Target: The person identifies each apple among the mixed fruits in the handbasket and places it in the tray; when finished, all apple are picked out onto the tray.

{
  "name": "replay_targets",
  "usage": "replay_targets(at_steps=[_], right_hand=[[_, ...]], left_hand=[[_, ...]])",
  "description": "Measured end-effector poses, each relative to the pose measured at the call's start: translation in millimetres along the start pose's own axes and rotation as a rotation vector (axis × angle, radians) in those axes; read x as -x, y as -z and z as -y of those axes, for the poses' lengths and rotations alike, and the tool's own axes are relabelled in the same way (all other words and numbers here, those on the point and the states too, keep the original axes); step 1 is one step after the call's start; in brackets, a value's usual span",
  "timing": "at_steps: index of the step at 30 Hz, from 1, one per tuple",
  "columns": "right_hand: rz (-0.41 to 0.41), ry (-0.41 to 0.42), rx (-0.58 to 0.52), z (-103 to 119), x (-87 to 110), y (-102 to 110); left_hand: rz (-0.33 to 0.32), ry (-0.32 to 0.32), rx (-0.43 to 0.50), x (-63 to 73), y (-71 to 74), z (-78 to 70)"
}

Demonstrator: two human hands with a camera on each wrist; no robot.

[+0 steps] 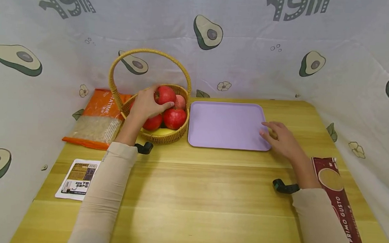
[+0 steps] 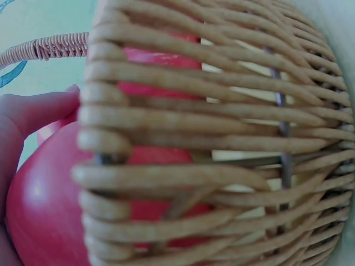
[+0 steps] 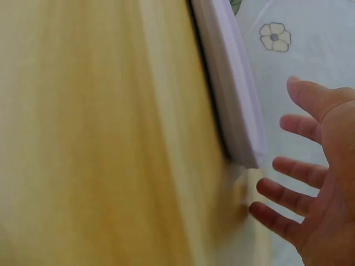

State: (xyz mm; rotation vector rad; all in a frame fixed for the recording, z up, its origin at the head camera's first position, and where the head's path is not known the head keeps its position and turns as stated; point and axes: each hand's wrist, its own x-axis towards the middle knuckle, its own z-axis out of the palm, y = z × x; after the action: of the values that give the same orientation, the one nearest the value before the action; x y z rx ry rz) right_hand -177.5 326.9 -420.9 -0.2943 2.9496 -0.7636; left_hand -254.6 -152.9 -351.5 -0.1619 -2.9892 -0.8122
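At the left back stands a wicker basket [image 1: 162,138] with a tall hooped handle, holding several red apples [image 1: 175,118], a pinkish round fruit [image 1: 180,102] and something yellow [image 1: 163,131] low down. My left hand [image 1: 146,105] reaches over its rim and grips a red apple [image 1: 165,95] at the top, thumb on the near side. The left wrist view shows the woven wall [image 2: 194,122] close up, with an apple [image 2: 47,194] against the hand. Beside the right edge of a lavender tray [image 1: 227,126], my right hand [image 1: 283,140] hovers with fingers spread and nothing held.
Left of the basket lies an orange and clear food bag [image 1: 96,121]. A white packet with a printed label [image 1: 78,180] is nearer, partly behind the left sleeve. A long dark red package [image 1: 336,200] lies by the right forearm. Avocado-print cloth [image 1: 242,65] hangs behind the wooden table [image 1: 211,194].
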Motion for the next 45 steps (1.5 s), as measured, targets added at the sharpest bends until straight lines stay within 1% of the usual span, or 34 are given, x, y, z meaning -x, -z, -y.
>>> replay_targets(at_steps=[5, 9, 15, 18, 22, 27, 31, 34, 38, 40, 45], right_hand=[[-0.024, -0.006, -0.040, -6.0, 2.2, -5.7], [-0.038, -0.019, -0.087, -7.2, 2.8, -9.9], [-0.072, -0.046, -0.187, -7.9, 3.4, -18.7], [-0.085, -0.044, -0.232, -9.2, 4.9, -21.6], [-0.077, -0.032, -0.245, -12.6, 5.8, -22.8], [-0.061, -0.046, -0.243, -15.5, 5.2, -22.5], [-0.060, -0.054, -0.247, -16.4, 4.6, -22.8], [-0.062, -0.051, -0.243, -18.2, 4.1, -24.0], [-0.062, -0.041, -0.230, -19.6, 3.9, -26.3], [-0.058, -0.040, -0.227, -19.1, 3.9, -27.2], [-0.051, -0.054, -0.230, -18.3, 3.7, -28.4]], left_hand=[[-0.049, -0.003, 0.000, -0.3, -1.3, 1.6], [-0.081, -0.021, 0.014, 0.6, -0.9, 3.4], [-0.108, -0.029, 0.063, 4.3, -0.5, 5.2], [-0.110, -0.026, 0.074, 5.8, -0.5, 5.2], [-0.109, -0.035, 0.074, 6.5, -0.4, 4.4], [-0.118, -0.063, 0.076, 7.3, 0.0, 2.0], [-0.144, -0.083, 0.102, 9.9, 0.8, -1.1], [-0.184, -0.123, 0.137, 12.8, 0.1, -3.0], [-0.243, -0.215, 0.179, 17.4, -3.6, -2.9], [-0.259, -0.257, 0.197, 20.3, -6.0, -2.7], [-0.273, -0.311, 0.229, 28.3, -10.6, -4.9]])
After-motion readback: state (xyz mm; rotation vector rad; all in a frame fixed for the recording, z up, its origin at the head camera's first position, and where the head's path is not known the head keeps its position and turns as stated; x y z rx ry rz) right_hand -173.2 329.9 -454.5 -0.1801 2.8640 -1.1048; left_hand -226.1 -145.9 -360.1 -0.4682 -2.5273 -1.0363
